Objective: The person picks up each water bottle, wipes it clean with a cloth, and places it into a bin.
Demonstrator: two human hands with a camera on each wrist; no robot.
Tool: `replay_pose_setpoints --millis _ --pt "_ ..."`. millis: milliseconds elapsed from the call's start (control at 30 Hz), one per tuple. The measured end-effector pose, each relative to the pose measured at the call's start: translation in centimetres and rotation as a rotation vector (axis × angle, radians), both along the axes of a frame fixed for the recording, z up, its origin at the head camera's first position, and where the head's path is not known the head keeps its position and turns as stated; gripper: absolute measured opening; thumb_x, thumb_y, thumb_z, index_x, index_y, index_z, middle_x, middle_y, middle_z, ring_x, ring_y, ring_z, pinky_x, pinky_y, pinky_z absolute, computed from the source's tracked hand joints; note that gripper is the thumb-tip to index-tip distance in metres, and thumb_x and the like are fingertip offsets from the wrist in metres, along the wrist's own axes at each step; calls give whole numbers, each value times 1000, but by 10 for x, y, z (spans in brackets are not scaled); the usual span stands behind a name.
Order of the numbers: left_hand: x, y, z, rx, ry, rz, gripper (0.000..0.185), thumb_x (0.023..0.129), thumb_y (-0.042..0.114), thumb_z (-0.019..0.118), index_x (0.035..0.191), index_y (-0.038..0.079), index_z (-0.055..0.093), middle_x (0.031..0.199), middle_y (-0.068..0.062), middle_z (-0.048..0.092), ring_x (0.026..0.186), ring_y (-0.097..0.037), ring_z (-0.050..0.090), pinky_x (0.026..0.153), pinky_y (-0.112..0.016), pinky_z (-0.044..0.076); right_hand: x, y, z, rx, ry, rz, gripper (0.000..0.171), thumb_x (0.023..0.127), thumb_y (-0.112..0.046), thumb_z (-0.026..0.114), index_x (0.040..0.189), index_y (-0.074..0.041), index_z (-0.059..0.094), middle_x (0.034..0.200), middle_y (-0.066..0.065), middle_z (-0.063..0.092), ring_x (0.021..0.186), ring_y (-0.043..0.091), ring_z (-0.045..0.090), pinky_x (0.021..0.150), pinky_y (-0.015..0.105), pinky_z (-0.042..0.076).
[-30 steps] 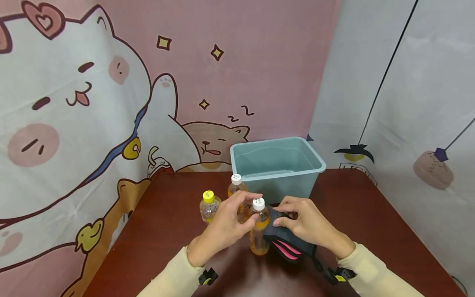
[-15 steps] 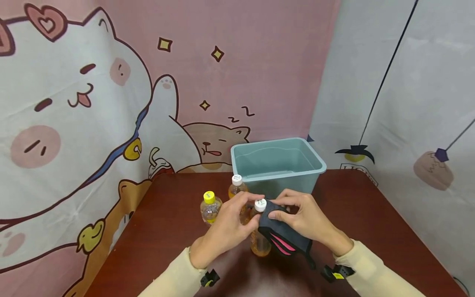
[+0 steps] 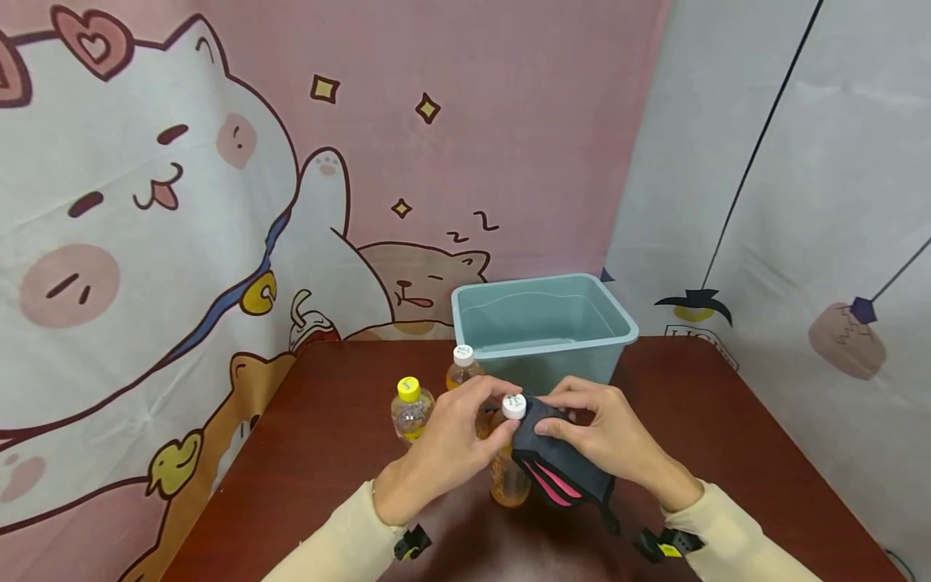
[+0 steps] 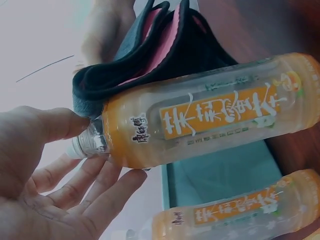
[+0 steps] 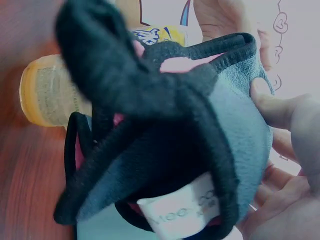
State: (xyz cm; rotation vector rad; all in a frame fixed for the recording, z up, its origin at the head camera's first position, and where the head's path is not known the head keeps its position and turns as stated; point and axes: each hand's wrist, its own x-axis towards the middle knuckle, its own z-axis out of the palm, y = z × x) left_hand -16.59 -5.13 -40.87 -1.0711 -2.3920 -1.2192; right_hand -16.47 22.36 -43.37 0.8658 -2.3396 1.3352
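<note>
We steady the tea bottle (image 3: 508, 465) in front of the teal bin (image 3: 544, 331) with our left hand (image 3: 444, 453) gripping its neck, so our right hand (image 3: 607, 436), pinching the dark sleeve (image 3: 556, 461), can work it over the cap.

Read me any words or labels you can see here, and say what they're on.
"康师傅": bottle, near its neck.
"茉莉蜜茶": the same bottle's label.
"zZ": backdrop.
Perhaps "Moo", rest blurred: tag on cloth.
Print on cap: too small to read.
</note>
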Motion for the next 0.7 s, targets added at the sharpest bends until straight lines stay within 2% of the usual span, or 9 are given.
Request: replay_pose_setpoints --millis 167,333,567,700 --pt "2 -4 13 54 30 -5 40 102 7 91 139 8 75 128 -5 82 105 -19 79 90 -36 73 4 9 1 -33 -11 -3 29 97 -6 94 123 -17 92 102 -4 78 78 10 65 61 26 58" --pt "4 -12 30 147 75 -18 42 101 5 91 140 7 75 128 -5 81 110 -15 81 93 -35 74 7 19 1 -23 4 -53 30 96 -2 93 123 -14 91 102 -4 78 80 8 66 61 23 57" --pt "9 -22 64 259 165 -24 40 99 4 91 137 10 77 119 -4 82 99 -19 80 78 -36 74 8 33 -4 -9 10 -116 30 94 1 94 121 -12 91 103 -4 78 77 8 66 61 21 56" --pt "8 -27 86 307 207 -25 40 99 4 90 137 8 78 119 -4 83 104 -17 82 83 -33 74 9 38 -9 11 19 -153 30 94 0 95 120 -14 91 102 -5 78 74 8 63 60 21 53"
